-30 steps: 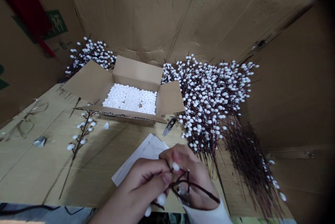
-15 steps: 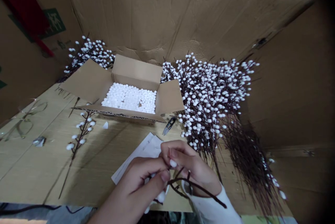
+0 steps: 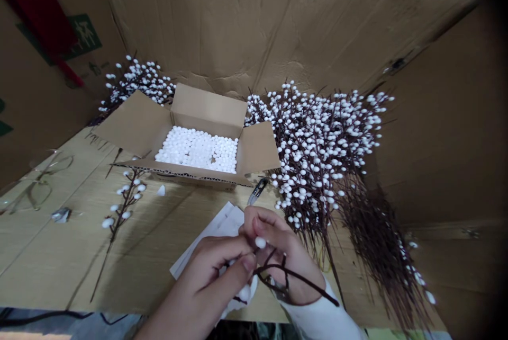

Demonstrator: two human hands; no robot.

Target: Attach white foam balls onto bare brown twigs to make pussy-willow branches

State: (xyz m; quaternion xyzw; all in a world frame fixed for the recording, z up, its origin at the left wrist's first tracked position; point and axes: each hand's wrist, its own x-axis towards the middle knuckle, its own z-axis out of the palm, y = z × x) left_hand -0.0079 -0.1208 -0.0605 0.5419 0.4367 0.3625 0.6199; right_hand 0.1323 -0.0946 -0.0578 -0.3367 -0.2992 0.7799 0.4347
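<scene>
At the front of the table, my left hand [image 3: 222,271] is closed around a dark brown artificial berry branch [image 3: 304,278], whose bare twigs stick out to the right. White berries on it show below my left fingers. My right hand [image 3: 280,247] meets it at the fingertips and pinches a white foam berry [image 3: 260,242] against a twig end. Whether the berry sits fully on the twig is hidden by my fingers. White paper sheets [image 3: 206,236] lie beneath and behind my hands.
An open cardboard box [image 3: 260,145] of white foam berries [image 3: 194,146] stands behind my hands. Finished-looking berry branches [image 3: 313,139] pile at right, beside bare brown stems [image 3: 369,239]. Thread snips [image 3: 257,190] lie by the box; one berry branch [image 3: 123,207] and eyeglasses [image 3: 39,186] lie left.
My right hand has shifted slightly left and up, still pinching the berry. The branch's protruding twigs have moved a little left and up with the hands.
</scene>
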